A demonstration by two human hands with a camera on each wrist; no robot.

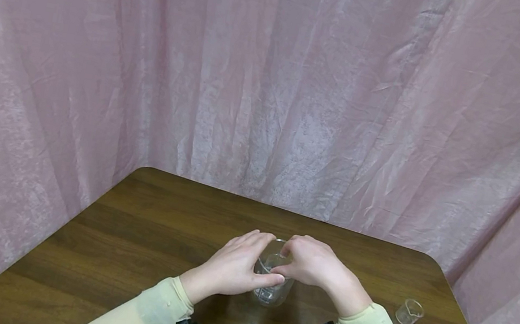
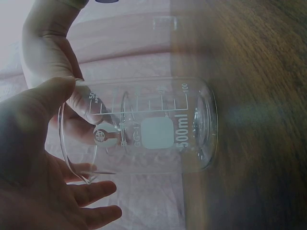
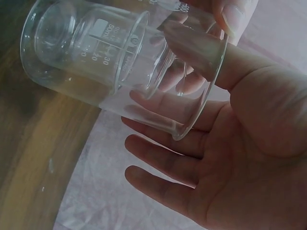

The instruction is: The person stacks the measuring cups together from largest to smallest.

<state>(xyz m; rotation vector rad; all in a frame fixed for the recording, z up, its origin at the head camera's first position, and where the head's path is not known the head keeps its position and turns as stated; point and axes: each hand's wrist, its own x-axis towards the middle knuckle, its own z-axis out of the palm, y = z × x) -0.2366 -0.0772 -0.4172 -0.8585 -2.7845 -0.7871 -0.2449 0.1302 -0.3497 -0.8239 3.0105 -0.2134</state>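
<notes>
A large glass beaker (image 2: 157, 133) marked 500ml stands upright on the wooden table. My left hand (image 1: 235, 264) holds it near the rim, thumb on the near side and fingers round the back. Inside sits a smaller glass beaker (image 3: 100, 50) with white graduations, and a still smaller glass rim (image 3: 156, 79) shows within that one. My right hand (image 1: 315, 263) reaches into the large beaker's mouth from the right; its thumb and index finger pinch at the innermost beaker's rim, while the other fingers extend outside the glass. Clear, overlapping glass blurs the exact contact.
Another small glass beaker (image 1: 409, 312) stands on the table at the right, beyond my right forearm. The brown wooden table (image 1: 132, 244) has rounded far corners. A pink curtain (image 1: 273, 84) hangs behind it and along both sides.
</notes>
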